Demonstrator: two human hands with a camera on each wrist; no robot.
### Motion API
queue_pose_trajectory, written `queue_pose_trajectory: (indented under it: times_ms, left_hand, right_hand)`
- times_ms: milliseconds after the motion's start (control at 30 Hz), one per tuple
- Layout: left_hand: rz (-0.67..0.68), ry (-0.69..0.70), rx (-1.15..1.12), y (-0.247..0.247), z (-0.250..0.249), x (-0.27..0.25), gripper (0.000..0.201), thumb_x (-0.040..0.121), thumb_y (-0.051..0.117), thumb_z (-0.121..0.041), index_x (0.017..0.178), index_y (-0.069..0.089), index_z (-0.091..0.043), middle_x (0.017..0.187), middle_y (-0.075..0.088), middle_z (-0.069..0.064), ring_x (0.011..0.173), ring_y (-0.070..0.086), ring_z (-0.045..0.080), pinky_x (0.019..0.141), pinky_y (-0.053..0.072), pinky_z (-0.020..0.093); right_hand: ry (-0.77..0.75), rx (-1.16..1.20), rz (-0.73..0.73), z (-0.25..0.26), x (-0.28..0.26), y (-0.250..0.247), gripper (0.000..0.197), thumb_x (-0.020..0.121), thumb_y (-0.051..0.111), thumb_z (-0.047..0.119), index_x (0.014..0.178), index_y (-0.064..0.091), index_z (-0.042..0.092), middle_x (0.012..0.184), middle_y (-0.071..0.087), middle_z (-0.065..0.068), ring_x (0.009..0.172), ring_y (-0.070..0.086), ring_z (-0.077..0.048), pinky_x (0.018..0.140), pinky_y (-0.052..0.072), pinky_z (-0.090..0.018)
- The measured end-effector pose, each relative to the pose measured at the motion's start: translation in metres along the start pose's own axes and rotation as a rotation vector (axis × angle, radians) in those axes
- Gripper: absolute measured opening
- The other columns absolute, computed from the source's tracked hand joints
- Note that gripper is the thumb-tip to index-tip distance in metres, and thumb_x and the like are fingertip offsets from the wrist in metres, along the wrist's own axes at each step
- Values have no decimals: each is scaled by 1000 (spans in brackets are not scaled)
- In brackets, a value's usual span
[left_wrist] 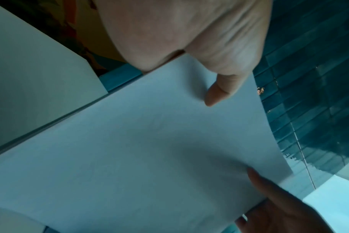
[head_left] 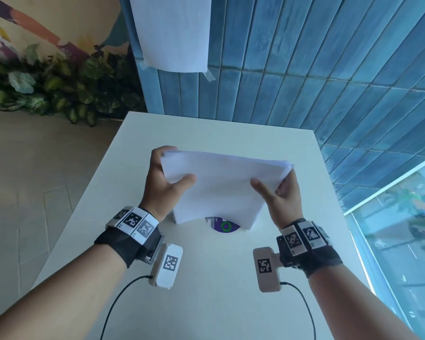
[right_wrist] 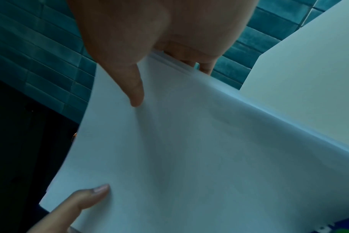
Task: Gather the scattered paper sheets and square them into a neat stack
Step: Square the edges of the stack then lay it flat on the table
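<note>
A stack of white paper sheets [head_left: 221, 185] stands tilted on the white table [head_left: 206, 278], lower edge down near the table's middle. My left hand [head_left: 167, 175] grips the stack's left side, thumb on the front face and fingers behind. My right hand [head_left: 277, 190] grips the right side the same way. The left wrist view shows the sheets [left_wrist: 149, 149] under my left thumb [left_wrist: 219, 91]. The right wrist view shows the sheets [right_wrist: 189, 149] with my right thumb [right_wrist: 133, 88] on them. The top edges at the right corner are slightly fanned.
A round purple and green sticker [head_left: 225, 227] shows on the table under the stack's lower edge. A white sheet [head_left: 174, 33] is taped to the blue tiled wall [head_left: 304, 69] behind. Plants [head_left: 47, 89] line the floor at left; a window [head_left: 402, 229] is at right.
</note>
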State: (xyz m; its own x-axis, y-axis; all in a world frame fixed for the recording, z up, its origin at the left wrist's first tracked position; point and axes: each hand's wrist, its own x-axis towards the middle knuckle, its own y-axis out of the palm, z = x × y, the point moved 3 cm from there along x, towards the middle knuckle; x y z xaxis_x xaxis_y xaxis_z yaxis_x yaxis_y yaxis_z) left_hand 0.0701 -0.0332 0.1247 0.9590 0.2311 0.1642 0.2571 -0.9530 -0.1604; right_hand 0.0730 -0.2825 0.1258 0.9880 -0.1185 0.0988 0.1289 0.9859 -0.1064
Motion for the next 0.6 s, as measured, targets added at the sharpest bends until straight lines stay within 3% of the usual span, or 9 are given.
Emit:
queue_pose_trajectory:
  times_ms: [100, 200, 267, 333, 433, 500, 600]
  left_hand:
    - [12, 10, -4, 9, -4, -2, 46, 66, 74, -13, 101, 53, -34, 100, 65, -14, 87, 63, -9, 80, 49, 11]
    - [-1, -8, -26, 11, -7, -3, 42, 65, 80, -16, 103, 64, -25, 101, 71, -8, 95, 68, 6, 85, 53, 22]
    - [-31, -22, -55, 6, -9, 0, 38, 64, 83, -18, 99, 67, -20, 96, 73, -4, 90, 71, 12, 84, 56, 31]
    - [-54, 7, -54, 0, -14, 4, 35, 64, 84, -21, 93, 65, -25, 92, 72, -4, 87, 70, 13, 84, 57, 36]
    - [-81, 82, -22, -1, -21, 8, 44, 64, 84, -27, 96, 56, -37, 102, 67, 1, 98, 66, 24, 90, 54, 43]
    - [-96, 95, -25, 3, -24, 7, 44, 65, 82, -31, 98, 53, -38, 106, 64, 3, 100, 64, 24, 90, 53, 40]
    - [-202, 1, -120, 11, -31, 4, 26, 71, 72, -47, 86, 57, -31, 90, 64, -6, 88, 61, 15, 84, 50, 33]
  right_hand:
    - [-36, -12, 2, 5, 4, 6, 38, 75, 69, 19, 111, 55, 13, 103, 67, -2, 95, 66, -14, 82, 53, -28]
    - [-63, -50, 6, 7, 4, 7, 32, 76, 66, 20, 107, 57, 16, 97, 68, 3, 89, 65, -9, 77, 52, -25]
    - [-76, -42, -27, 10, 5, 3, 27, 73, 68, 21, 98, 57, 19, 90, 66, 6, 81, 64, -5, 72, 50, -24]
    - [-99, 9, -57, 17, 7, -2, 31, 69, 73, 18, 93, 53, 22, 90, 64, 0, 82, 63, -13, 73, 51, -30]
    - [-131, 114, -39, 27, 9, -2, 43, 65, 77, 19, 100, 52, 20, 100, 63, -10, 93, 63, -25, 83, 53, -38]
    - [-113, 137, -53, 32, 10, 3, 38, 67, 76, 29, 97, 55, 19, 95, 63, -3, 91, 62, -19, 82, 52, -32]
    - [-83, 180, -199, 35, 12, 9, 20, 80, 65, 35, 78, 59, 16, 77, 59, 5, 69, 53, 1, 69, 41, -11]
